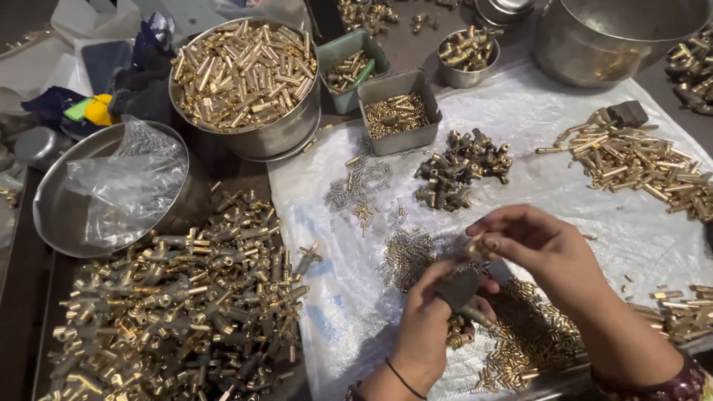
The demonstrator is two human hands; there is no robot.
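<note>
While closing on brass at the plastic sheet (520,119), near edge

Left hand (427,327) wrapped round a dark-handled brass fitting (460,297), long axis slanting from upper left down to lower right, brass end lowest; right hand (531,245) pinching a small brass piece (475,249) just above it, over small loose pins (405,256); assembled fittings (178,312) heaped well left

Evenly lit from overhead, fairly bright, strong glints on the brass tubes (243,73), soft sheen on the white plastic sheet (520,119), dim left edge and corners, slight motion blur on both hands, mild wide-angle bending at the edges.
</note>
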